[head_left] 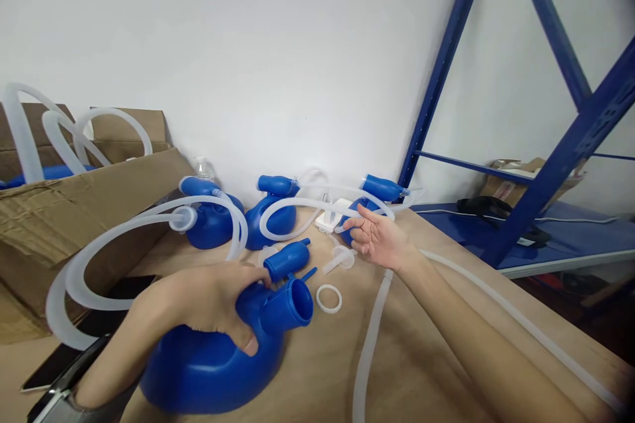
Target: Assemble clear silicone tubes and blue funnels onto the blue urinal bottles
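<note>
My left hand [213, 301] is wrapped round the neck area of a large blue bottle [213, 370], whose open round mouth faces right. Just behind that mouth lies a blue cap piece [288, 260], near my left fingertips. A white ring [329, 299] rests on the table to the right of the bottle. My right hand [372, 235] is raised with its palm up and fingers curled loosely; it seems to hold nothing. Close to it are a clear funnel-like fitting [342, 258] and a translucent hose [372, 344] that runs toward the front edge.
More blue bottles [211, 225] with hoses stand along the wall. A cardboard box [99, 192] with hoses is at the left, above a dark phone-like slab [54, 367]. A white power strip [330, 218] lies behind my right hand. Blue metal shelving [540, 185] stands at the right.
</note>
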Tool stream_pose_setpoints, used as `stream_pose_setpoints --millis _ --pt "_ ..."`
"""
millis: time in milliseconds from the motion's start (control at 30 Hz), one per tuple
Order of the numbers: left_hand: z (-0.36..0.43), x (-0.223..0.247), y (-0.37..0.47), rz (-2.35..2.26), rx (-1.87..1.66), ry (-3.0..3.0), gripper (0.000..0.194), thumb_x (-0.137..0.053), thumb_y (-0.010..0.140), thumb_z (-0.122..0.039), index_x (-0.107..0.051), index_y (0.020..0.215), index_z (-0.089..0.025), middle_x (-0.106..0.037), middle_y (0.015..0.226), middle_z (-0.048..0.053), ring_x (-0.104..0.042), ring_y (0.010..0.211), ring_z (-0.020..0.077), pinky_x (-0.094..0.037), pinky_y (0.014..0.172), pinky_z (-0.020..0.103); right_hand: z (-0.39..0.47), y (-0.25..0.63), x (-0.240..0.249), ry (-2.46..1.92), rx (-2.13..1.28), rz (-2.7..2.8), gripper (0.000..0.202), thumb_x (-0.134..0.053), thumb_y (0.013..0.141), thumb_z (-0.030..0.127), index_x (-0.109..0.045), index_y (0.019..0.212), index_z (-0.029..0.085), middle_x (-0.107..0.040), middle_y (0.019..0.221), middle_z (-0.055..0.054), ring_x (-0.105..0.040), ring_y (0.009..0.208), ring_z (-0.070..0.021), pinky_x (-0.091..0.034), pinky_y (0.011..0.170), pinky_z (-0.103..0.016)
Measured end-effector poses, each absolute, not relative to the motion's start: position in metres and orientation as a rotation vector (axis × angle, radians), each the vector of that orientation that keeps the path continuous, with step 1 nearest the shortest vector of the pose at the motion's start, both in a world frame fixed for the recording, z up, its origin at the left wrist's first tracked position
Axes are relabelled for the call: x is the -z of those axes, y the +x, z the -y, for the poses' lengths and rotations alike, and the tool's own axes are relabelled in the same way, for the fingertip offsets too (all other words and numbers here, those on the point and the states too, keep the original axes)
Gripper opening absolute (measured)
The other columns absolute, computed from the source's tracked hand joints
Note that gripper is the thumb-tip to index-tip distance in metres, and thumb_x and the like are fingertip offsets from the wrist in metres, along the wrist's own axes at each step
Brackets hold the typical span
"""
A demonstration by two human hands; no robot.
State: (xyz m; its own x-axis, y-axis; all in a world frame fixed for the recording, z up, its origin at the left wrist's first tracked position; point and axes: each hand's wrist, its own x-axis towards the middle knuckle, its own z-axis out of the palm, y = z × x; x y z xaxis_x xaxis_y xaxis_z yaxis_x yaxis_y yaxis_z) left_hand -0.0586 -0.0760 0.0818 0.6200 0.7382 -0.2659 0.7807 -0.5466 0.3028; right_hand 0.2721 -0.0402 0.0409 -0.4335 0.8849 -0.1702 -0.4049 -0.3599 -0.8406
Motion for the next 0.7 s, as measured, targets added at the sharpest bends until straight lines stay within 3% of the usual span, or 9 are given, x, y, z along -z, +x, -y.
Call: stream_pose_setpoints --millis 133,233,367,500,567,700 --pt "0.079 -0.085 -0.072 -1.371 0.285 2.309 0.077 -0.087 0.049 -0.053 -0.071 0.121 -0.034 -0.074 0.114 0.003 -0.068 0.103 0.0351 -0.054 0.082 0.038 0.043 0.248 -0.030 -0.643 -1.852 0.494 0.054 -0.014 0.113 0.033 -0.061 0.127 0.012 -0.065 0.057 0.002 -0.068 0.051 -0.0101 -0.052 0.045 -0.014" --pt "0.076 -0.087 -0.079 -1.436 0.295 2.267 0.077 -0.088 0.046 -0.051 -0.072 0.118 -0.031 -0.074 0.114 0.005 -0.068 0.103 0.0359 -0.054 0.085 0.039 0.048 0.232 -0.024 -0.630 -1.738 0.344 0.053 -0.013 0.113 0.033 -0.056 0.135 0.009 -0.075 0.077 -0.006 -0.073 0.063 -0.0106 -0.056 0.051 -0.014" --pt "0.065 -0.089 -0.080 -1.391 0.281 2.257 0.071 -0.086 0.049 -0.053 -0.073 0.115 -0.028 -0.073 0.116 0.005 -0.066 0.108 0.0347 -0.053 0.092 0.039 0.057 0.214 -0.017 -0.718 -1.711 0.605 0.060 -0.018 0.112 0.044 -0.067 0.118 0.011 -0.079 0.097 -0.012 -0.077 0.082 -0.0155 -0.059 0.061 -0.020" --pt "0.053 -0.084 -0.082 -1.326 0.211 2.242 0.067 -0.083 0.056 -0.057 -0.071 0.113 -0.026 -0.072 0.113 0.004 -0.066 0.108 0.0314 -0.053 0.092 0.036 0.062 0.189 0.009 -0.916 -1.661 1.223 0.085 -0.016 0.101 0.073 -0.074 0.095 0.011 -0.076 0.083 -0.013 -0.074 0.074 -0.0196 -0.055 0.063 -0.026" --pt "0.048 -0.082 -0.084 -1.289 0.174 2.239 0.064 -0.082 0.059 -0.059 -0.069 0.113 -0.026 -0.072 0.110 0.003 -0.067 0.104 0.0293 -0.053 0.089 0.034 0.065 0.176 0.026 -1.040 -1.534 1.400 0.087 -0.016 0.096 0.081 -0.072 0.087 0.015 -0.073 0.079 -0.010 -0.071 0.073 -0.0202 -0.054 0.065 -0.030" --pt "0.042 -0.079 -0.089 -1.249 0.144 2.215 0.067 -0.081 0.062 -0.062 -0.066 0.116 -0.024 -0.071 0.112 0.004 -0.067 0.105 0.0283 -0.053 0.090 0.033 0.075 0.166 0.045 -1.165 -0.844 1.895 0.058 -0.028 0.106 0.062 -0.068 0.090 0.023 -0.072 0.093 -0.006 -0.066 0.093 -0.0228 -0.052 0.086 -0.038"
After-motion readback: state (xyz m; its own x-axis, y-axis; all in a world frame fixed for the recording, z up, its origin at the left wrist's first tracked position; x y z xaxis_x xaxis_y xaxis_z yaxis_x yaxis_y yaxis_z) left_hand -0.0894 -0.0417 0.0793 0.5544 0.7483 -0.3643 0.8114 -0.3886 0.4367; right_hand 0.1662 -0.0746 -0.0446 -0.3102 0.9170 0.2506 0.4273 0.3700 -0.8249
